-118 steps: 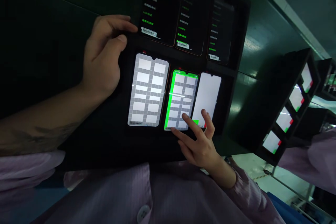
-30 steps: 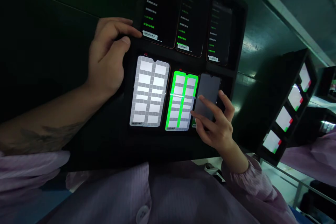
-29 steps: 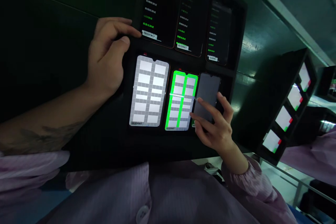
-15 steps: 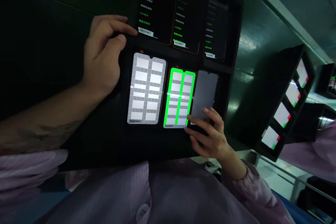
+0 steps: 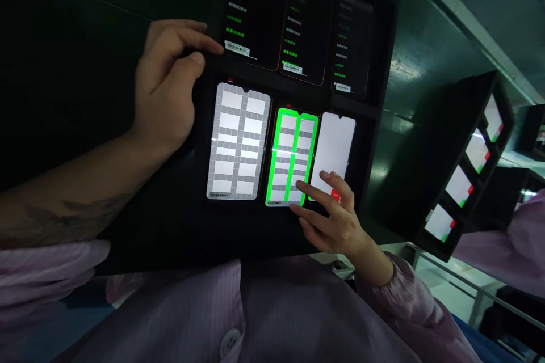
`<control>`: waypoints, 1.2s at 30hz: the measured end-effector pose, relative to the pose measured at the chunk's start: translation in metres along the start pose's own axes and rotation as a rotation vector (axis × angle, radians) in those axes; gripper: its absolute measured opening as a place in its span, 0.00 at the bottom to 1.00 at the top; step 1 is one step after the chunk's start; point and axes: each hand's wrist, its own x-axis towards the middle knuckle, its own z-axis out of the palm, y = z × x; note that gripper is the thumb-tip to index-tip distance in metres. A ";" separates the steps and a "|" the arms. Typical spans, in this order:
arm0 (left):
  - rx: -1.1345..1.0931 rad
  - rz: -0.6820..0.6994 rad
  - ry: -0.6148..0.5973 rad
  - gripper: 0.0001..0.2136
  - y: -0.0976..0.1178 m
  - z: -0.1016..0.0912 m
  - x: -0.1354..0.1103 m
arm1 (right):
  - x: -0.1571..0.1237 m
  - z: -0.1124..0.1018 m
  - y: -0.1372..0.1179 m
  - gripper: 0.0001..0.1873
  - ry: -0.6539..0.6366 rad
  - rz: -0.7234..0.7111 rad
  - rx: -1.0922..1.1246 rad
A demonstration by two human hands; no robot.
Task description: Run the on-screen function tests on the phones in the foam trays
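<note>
Two rows of smartphones lie in a black tray (image 5: pixel 385 51). In the near row are a phone with a grey-and-white grid (image 5: pixel 232 142), a phone with green bands (image 5: pixel 284 153) and a phone with a plain white screen (image 5: pixel 334 144), which has a red patch near its bottom. My right hand (image 5: pixel 334 212) is over the lower part of the green-banded and white phones, fingers spread, holding nothing. My left hand (image 5: pixel 168 82) rests by the tray's left side, index finger stretched toward the label of a dark far-row phone (image 5: pixel 259 17); whether it touches is unclear.
Two more dark phones with green and white text, a middle one (image 5: pixel 309 28) and a right one (image 5: pixel 351 48), lie in the far row. To the right stands another black tray (image 5: pixel 440 247) with several lit phones. A purple sleeve (image 5: pixel 523 238) of another person shows beyond it.
The near row's right phone has gone from dull grey to bright white, with a red patch showing. My right hand has shifted slightly left; my left hand has barely moved.
</note>
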 end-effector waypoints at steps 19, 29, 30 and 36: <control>-0.024 0.011 0.016 0.13 -0.001 -0.001 0.001 | 0.017 0.013 -0.008 0.19 -0.099 0.056 -0.018; 0.013 0.007 0.030 0.16 0.002 0.000 -0.001 | 0.002 0.006 0.003 0.12 0.104 0.144 -0.126; 0.018 0.006 0.035 0.17 0.002 0.000 -0.001 | 0.001 0.006 0.004 0.12 0.120 0.151 -0.126; 0.011 -0.019 0.024 0.16 0.003 0.000 0.000 | -0.001 0.008 0.006 0.13 0.186 0.167 -0.064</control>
